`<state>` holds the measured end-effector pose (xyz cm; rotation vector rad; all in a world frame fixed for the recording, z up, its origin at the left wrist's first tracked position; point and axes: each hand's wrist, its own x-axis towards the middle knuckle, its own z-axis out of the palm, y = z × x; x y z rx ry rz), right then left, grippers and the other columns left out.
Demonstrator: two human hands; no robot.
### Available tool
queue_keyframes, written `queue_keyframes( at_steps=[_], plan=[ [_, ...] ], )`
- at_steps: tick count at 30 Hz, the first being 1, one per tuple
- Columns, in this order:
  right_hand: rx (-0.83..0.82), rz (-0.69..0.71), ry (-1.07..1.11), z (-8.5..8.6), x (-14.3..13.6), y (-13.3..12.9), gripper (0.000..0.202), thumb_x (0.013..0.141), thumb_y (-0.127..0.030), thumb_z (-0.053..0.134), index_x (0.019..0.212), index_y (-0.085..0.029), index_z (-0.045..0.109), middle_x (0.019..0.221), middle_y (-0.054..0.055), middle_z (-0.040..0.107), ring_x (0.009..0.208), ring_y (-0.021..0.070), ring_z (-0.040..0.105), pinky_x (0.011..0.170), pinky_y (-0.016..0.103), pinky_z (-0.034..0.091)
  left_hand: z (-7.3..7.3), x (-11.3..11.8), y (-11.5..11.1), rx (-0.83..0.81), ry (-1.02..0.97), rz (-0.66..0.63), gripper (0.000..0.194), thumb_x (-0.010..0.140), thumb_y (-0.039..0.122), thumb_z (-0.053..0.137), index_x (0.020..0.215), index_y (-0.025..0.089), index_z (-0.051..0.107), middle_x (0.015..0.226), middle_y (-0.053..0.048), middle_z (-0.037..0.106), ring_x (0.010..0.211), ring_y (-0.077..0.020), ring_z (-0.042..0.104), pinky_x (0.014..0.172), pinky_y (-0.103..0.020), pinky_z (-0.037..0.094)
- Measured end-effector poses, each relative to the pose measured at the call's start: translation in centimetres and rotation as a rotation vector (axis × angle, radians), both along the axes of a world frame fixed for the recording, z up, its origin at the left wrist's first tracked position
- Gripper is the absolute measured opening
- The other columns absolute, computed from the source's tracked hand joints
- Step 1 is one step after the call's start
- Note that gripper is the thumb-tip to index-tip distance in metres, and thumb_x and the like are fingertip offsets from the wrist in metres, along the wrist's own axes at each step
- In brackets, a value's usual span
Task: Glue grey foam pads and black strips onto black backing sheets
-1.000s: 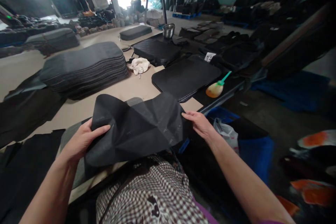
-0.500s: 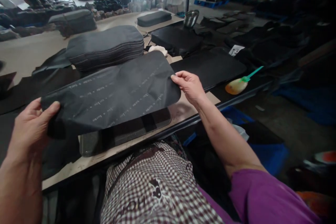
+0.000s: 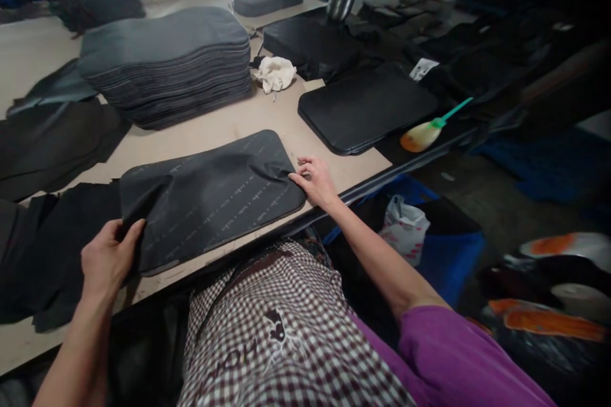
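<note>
A black sheet [image 3: 214,197] with rows of pale print lies over a rounded panel at the table's front edge, its outline nearly matching the panel's. My left hand [image 3: 107,254] pinches the sheet's left end between thumb and fingers, raising a fold there. At the right end my right hand [image 3: 315,183] grips the sheet's edge, with creases running from the fingertips. Behind the sheet stands a tall stack of dark panels [image 3: 167,63]. To the right rests a black padded panel [image 3: 367,108].
A bottle with a green nozzle [image 3: 422,135] lies at the table's right edge. Near the tall stack are a crumpled white cloth [image 3: 275,74] and a metal cup [image 3: 342,2]. Black pieces [image 3: 52,254] cover the left side. Below right hangs a plastic bag [image 3: 405,229].
Both hands have lowered the printed sheet from the air onto the panel at the front edge, which it now covers. The view has tilted downward.
</note>
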<state>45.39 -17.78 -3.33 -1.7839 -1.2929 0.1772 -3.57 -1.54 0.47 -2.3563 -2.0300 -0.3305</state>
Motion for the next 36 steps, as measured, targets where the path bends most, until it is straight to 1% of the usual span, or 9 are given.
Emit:
queue_keyframes(
  at_steps=[3, 9, 16, 23, 26, 28, 29, 33, 36],
  plan=[
    [-0.003, -0.012, -0.061, -0.3, -0.2, 0.0, 0.023, 0.091, -0.038, 0.076, 0.078, -0.024, 0.063, 0.127, 0.011, 0.066, 0.125, 0.0313, 0.056, 0.114, 0.054, 0.041, -0.8, 0.0, 0.0, 0.098, 0.021, -0.007, 0.052, 0.095, 0.07, 0.045, 0.11, 0.026, 0.069, 0.097, -0.003, 0.075, 0.081, -0.0216, 0.067, 0.069, -0.028, 0.044],
    [-0.007, 0.002, -0.085, -0.4, -0.1, -0.1, 0.02, 0.091, -0.032, 0.074, 0.078, -0.025, 0.06, 0.125, 0.009, 0.068, 0.122, 0.0294, 0.059, 0.113, 0.052, 0.042, -0.9, 0.0, -0.4, 0.038, -0.01, -0.037, 0.053, 0.096, 0.069, 0.046, 0.112, 0.024, 0.068, 0.097, -0.005, 0.073, 0.082, -0.0225, 0.066, 0.069, -0.028, 0.041],
    [-0.001, 0.018, -0.082, -0.4, -0.2, -0.3, 0.02, 0.091, -0.033, 0.074, 0.078, -0.025, 0.06, 0.124, 0.009, 0.069, 0.12, 0.0299, 0.06, 0.111, 0.052, 0.043, -0.9, -0.2, -0.5, 0.041, 0.008, -0.018, 0.049, 0.096, 0.069, 0.048, 0.107, 0.026, 0.067, 0.091, -0.002, 0.07, 0.078, -0.0216, 0.063, 0.066, -0.027, 0.037],
    [-0.01, 0.022, -0.098, -0.2, -0.1, -0.3, 0.022, 0.092, -0.038, 0.073, 0.077, -0.026, 0.061, 0.123, 0.009, 0.07, 0.118, 0.0301, 0.061, 0.11, 0.054, 0.044, -1.3, -0.3, -0.3, 0.045, -0.02, -0.003, 0.044, 0.094, 0.068, 0.052, 0.105, 0.027, 0.067, 0.086, -0.001, 0.067, 0.075, -0.0212, 0.059, 0.064, -0.026, 0.035],
    [0.008, 0.036, -0.122, -0.2, -0.2, -0.4, 0.024, 0.092, -0.041, 0.07, 0.076, -0.026, 0.061, 0.119, 0.011, 0.072, 0.116, 0.0303, 0.063, 0.108, 0.054, 0.045, -0.7, 0.2, -0.9, 0.031, -0.059, -0.012, 0.044, 0.094, 0.065, 0.053, 0.103, 0.025, 0.068, 0.089, -0.003, 0.068, 0.077, -0.0217, 0.06, 0.066, -0.028, 0.037],
    [0.025, 0.038, -0.151, -0.4, -0.2, -0.6, 0.029, 0.093, -0.047, 0.068, 0.075, -0.025, 0.062, 0.113, 0.012, 0.073, 0.112, 0.0305, 0.065, 0.105, 0.053, 0.047, 0.2, 0.6, -1.4, 0.009, -0.119, -0.045, 0.043, 0.094, 0.061, 0.054, 0.102, 0.021, 0.069, 0.097, -0.007, 0.07, 0.083, -0.0226, 0.061, 0.069, -0.029, 0.039],
    [0.041, 0.027, -0.173, -0.7, -0.1, -0.6, 0.032, 0.093, -0.051, 0.066, 0.074, -0.025, 0.062, 0.111, 0.012, 0.073, 0.111, 0.0307, 0.066, 0.105, 0.053, 0.046, 0.7, 0.8, -1.5, -0.001, -0.166, -0.053, 0.042, 0.093, 0.059, 0.055, 0.1, 0.02, 0.069, 0.097, -0.007, 0.07, 0.084, -0.0225, 0.06, 0.07, -0.029, 0.04],
    [0.07, 0.012, -0.234, -2.2, 0.9, 0.2, 0.045, 0.092, -0.068, 0.06, 0.074, -0.026, 0.062, 0.111, 0.014, 0.075, 0.11, 0.0326, 0.068, 0.106, 0.052, 0.045, 2.0, 0.6, -0.8, -0.123, -0.415, -0.04, 0.034, 0.092, 0.054, 0.062, 0.089, 0.021, 0.068, 0.078, 0.0, 0.063, 0.074, -0.017, 0.055, 0.068, -0.027, 0.038],
    [0.055, 0.012, -0.26, -3.0, 1.5, 0.6, 0.05, 0.089, -0.075, 0.057, 0.074, -0.027, 0.061, 0.113, 0.014, 0.076, 0.107, 0.0332, 0.069, 0.104, 0.052, 0.047, 2.1, 0.0, -0.1, -0.104, -0.46, -0.045, 0.03, 0.09, 0.048, 0.068, 0.08, 0.02, 0.064, 0.074, 0.001, 0.059, 0.071, -0.0153, 0.052, 0.067, -0.027, 0.035]
  ],
)
